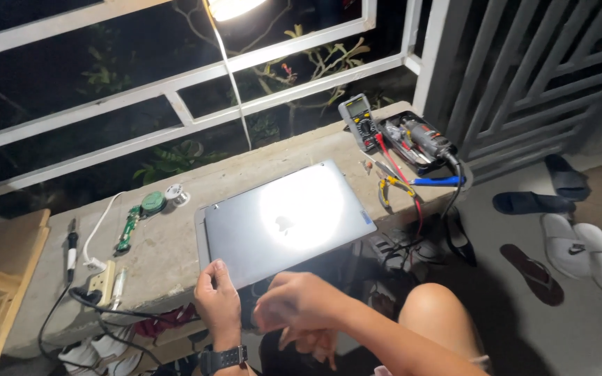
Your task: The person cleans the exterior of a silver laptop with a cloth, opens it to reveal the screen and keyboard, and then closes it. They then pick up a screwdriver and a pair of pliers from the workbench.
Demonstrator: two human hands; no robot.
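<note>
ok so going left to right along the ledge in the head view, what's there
soldering iron → power strip → green circuit board → solder spool → grey laptop, left hand on its near corner → multimeter → rotary tool

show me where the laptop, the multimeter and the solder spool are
laptop [283, 224], head view, middle of the closed lid
multimeter [358, 118], head view, its dial
solder spool [175, 194], head view, top of the spool

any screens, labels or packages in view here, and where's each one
multimeter: far right of the ledge, upright grey and yellow box with a small pale screen.
laptop: closed, grey, flat mid-ledge, small blue sticker near its right edge; left hand touches its near corner.
No packages or signs visible.
</note>
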